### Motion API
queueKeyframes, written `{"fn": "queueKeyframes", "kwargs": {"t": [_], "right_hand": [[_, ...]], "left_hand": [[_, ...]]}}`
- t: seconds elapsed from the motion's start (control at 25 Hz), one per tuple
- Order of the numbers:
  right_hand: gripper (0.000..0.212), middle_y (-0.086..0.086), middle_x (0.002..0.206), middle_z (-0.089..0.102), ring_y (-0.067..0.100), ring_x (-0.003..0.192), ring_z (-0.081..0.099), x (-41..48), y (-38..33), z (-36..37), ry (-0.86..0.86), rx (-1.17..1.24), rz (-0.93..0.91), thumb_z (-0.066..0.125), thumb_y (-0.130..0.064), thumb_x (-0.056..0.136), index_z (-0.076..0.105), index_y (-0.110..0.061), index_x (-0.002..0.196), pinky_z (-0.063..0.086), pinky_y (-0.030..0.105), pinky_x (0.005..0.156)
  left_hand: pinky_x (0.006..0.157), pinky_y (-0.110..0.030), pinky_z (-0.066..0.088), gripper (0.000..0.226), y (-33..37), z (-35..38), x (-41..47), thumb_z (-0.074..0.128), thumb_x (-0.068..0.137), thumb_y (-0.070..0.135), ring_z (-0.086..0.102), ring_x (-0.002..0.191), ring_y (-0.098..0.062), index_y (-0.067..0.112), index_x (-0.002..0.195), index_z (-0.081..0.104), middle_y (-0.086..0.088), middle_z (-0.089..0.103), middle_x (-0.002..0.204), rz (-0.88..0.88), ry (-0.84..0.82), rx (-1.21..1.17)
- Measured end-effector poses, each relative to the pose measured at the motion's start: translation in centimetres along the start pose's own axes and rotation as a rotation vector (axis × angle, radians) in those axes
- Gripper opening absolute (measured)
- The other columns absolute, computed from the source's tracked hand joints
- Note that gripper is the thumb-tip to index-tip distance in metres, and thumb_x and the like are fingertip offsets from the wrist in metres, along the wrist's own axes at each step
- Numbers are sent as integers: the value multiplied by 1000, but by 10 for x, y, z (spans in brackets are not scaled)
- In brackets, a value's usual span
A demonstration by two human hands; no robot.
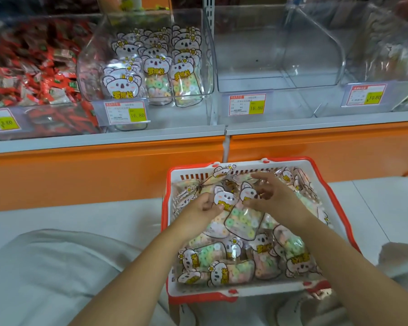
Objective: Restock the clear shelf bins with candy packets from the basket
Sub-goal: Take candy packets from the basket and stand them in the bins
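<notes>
A red-and-white basket (335, 215) stands on the floor below the shelf, full of koala-printed candy packets (240, 264) with pastel rings inside. Over it, my left hand (201, 209) pinches the top edge of one koala packet (239, 221) that lies upright across the pile. My right hand (272, 196) grips a second koala packet (247, 192) just beside it, fingers curled round its head. On the shelf above, a clear bin (205, 67) holds several rows of the same packets (156, 64). The clear bin (278, 85) to its right holds nothing.
A bin of red-wrapped sweets (33, 67) sits at the left, and another bin with packets (391, 50) at the far right. Yellow price tags (125, 112) hang on the bin fronts. An orange shelf front (104, 170) runs below. My knees in grey cloth (45, 267) flank the basket.
</notes>
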State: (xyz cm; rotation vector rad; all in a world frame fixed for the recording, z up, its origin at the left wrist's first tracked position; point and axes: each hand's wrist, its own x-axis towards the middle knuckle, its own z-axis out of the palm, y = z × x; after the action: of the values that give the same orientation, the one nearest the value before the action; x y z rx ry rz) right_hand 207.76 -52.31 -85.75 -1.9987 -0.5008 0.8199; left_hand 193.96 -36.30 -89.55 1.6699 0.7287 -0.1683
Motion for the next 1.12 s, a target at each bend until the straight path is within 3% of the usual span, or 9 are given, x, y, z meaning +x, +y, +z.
{"fn": "queueKeyframes", "kwargs": {"t": [0.12,0.2,0.28,0.48,0.64,0.84,0.92,1.04,1.12], "right_hand": [[38,0,93,55,18,81,56,2,-2,0,17,109,4,81,-18,76,61,-17,109,52,27,70],[34,4,90,55,20,80,57,1,0,7,-30,165,31,82,-19,74,63,-11,101,52,22,64],[47,8,85,47,23,78,53,3,5,13,-76,249,34,84,-26,68,60,-1,100,48,32,69],[26,7,81,62,19,71,62,4,-8,-7,-272,497,107,73,-14,74,65,-3,97,53,31,62],[16,12,90,71,25,86,69,3,-13,-8,-1,259,-17,77,-4,76,74,-16,86,55,28,81],[22,7,90,69,21,81,65,-7,-25,7,90,129,-183,77,-8,79,75,-29,87,54,17,68],[23,7,93,65,19,79,61,-12,-27,13,112,127,-132,75,-22,81,70,-29,103,52,24,68],[68,-3,125,55,14,98,59,-21,-32,20,-80,258,117,70,-55,74,46,-34,134,52,34,86],[54,-9,118,57,8,100,59,-33,-45,25,-254,374,177,66,-44,80,49,-27,128,53,25,81]], "left_hand": [[96,-34,40,44,2,-5,-4,58,91,51,54,115,-14,26,128,53,-3,57,130,-45,-4,-156],[103,-36,35,68,5,-4,-6,70,76,60,45,121,-9,29,130,45,13,50,126,-55,-69,-190],[108,-41,39,88,3,-2,-4,85,57,60,48,122,-10,35,131,45,13,52,128,-20,-103,-138],[96,-25,49,57,4,-6,-4,84,73,13,61,108,-2,40,115,56,13,66,115,45,-63,-265],[110,-42,40,86,2,-10,-1,89,52,40,51,129,-15,39,130,53,8,60,131,48,-117,-209],[112,-42,39,114,3,-4,-1,90,46,60,47,132,-14,37,145,38,4,51,143,26,-169,-201],[112,-41,38,99,10,-5,-6,87,54,61,50,129,-12,38,140,44,7,55,139,31,-124,-193],[113,-38,34,78,25,-13,-18,79,74,44,44,132,-9,36,141,42,15,51,141,50,-60,-246],[115,-36,27,88,39,-18,-26,74,81,43,31,137,-7,35,151,22,18,33,149,82,-24,-290]]}}
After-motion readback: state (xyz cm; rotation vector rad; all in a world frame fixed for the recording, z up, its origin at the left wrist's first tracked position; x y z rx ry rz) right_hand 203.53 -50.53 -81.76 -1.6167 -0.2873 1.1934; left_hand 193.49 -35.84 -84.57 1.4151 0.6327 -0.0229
